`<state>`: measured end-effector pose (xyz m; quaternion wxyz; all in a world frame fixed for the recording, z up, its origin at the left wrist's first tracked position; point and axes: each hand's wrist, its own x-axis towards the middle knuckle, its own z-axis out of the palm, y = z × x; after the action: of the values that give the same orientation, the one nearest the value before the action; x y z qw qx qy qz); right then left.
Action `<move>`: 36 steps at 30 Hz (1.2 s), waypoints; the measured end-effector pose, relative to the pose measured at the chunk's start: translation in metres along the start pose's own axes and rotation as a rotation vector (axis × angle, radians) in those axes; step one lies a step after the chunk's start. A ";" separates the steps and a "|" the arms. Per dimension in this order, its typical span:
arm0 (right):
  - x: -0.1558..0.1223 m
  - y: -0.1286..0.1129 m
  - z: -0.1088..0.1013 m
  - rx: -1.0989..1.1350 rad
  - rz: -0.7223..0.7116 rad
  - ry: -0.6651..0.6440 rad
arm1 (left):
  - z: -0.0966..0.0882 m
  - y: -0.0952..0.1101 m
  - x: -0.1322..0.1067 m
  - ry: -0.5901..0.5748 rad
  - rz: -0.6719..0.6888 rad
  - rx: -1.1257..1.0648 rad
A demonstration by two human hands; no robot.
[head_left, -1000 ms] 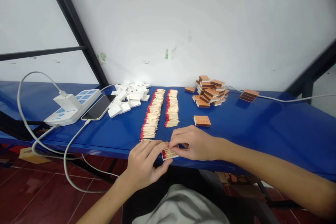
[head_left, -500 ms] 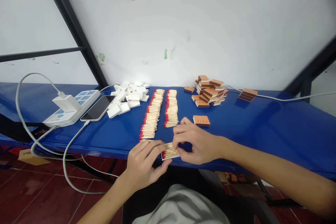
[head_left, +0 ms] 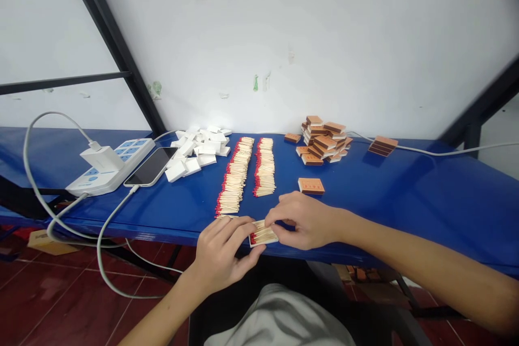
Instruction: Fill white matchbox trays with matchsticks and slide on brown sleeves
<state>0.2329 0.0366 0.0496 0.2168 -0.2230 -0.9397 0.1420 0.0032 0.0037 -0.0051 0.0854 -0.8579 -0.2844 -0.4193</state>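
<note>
Hands [head_left: 224,243] [head_left: 302,221] half-curled; left grips tray [head_left: 270,242]; right touches it.

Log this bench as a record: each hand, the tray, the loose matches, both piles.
Left hand: holds tray by left end
Right hand: at tray's right end, contact unclear
Tray: white, matches inside, red heads left
Loose matches: two rows, left one longer
Left pile: white pieces, beside phone
Right pile: orange-brown matchboxes; single matchbox nearer right hand
</note>
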 end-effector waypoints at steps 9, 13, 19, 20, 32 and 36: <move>-0.001 0.000 -0.001 0.003 -0.068 0.070 | 0.001 -0.001 -0.001 -0.009 -0.002 -0.009; 0.000 0.003 -0.003 -0.084 0.072 0.143 | 0.001 -0.002 -0.003 -0.019 0.012 0.002; 0.005 0.010 -0.005 -0.257 0.405 -0.006 | 0.000 -0.001 -0.004 -0.014 0.015 0.027; 0.005 0.011 -0.005 -0.273 0.421 -0.029 | 0.000 -0.001 -0.003 -0.015 0.017 0.026; 0.005 0.010 -0.002 -0.267 0.418 -0.060 | 0.001 -0.001 -0.004 -0.004 0.022 0.038; 0.003 0.011 0.000 -0.252 0.383 -0.005 | 0.001 -0.001 -0.004 -0.001 0.023 0.042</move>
<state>0.2343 0.0480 0.0467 0.1540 -0.4221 -0.8912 0.0628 0.0016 0.0030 -0.0088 0.1081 -0.8595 -0.2832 -0.4116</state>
